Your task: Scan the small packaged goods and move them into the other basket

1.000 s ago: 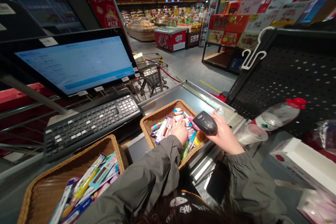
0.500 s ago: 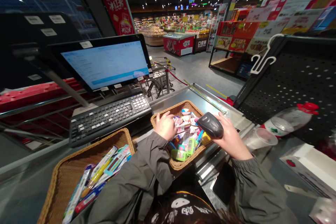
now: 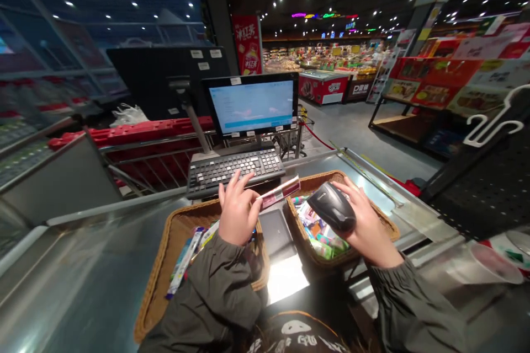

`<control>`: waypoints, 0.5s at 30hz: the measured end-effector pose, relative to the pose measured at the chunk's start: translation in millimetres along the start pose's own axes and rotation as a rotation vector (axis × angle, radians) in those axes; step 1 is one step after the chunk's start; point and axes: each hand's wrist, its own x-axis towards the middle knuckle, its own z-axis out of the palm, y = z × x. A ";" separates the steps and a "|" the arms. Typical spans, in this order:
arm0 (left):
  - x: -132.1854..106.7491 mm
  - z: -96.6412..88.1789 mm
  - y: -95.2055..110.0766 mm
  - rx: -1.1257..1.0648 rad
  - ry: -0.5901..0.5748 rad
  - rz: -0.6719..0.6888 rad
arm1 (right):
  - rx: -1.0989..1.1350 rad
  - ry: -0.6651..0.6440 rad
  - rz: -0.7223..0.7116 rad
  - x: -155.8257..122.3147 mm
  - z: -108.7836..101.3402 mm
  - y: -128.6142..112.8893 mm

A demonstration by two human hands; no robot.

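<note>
Between the thumb and finger of my left hand (image 3: 238,210) is a slim, dark pink package (image 3: 280,192) with a pale label, held up above the gap between two baskets. My right hand (image 3: 366,226) grips a black handheld barcode scanner (image 3: 331,208), its head pointing left toward the package. Below the scanner, the right wicker basket (image 3: 383,219) holds many small colourful packaged goods (image 3: 312,225). Under my left forearm is the left wicker basket (image 3: 155,270), with toothbrush-like packs (image 3: 184,265) in it, partly hidden by my sleeve.
A keyboard (image 3: 236,168) and a lit monitor (image 3: 252,105) stand behind the baskets on the metal counter (image 3: 103,265). At right are a clear plastic cup (image 3: 491,265) and a white hanger (image 3: 492,124) on a black panel. Red crates (image 3: 136,131) lie beyond the counter.
My left hand has come out of the right basket with the package and moved left. My right hand still holds the scanner. The view has turned left.
</note>
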 end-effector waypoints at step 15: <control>-57.1 -43.3 -51.8 -0.002 0.101 -0.231 | 0.074 -0.199 -0.249 27.2 35.5 -78.6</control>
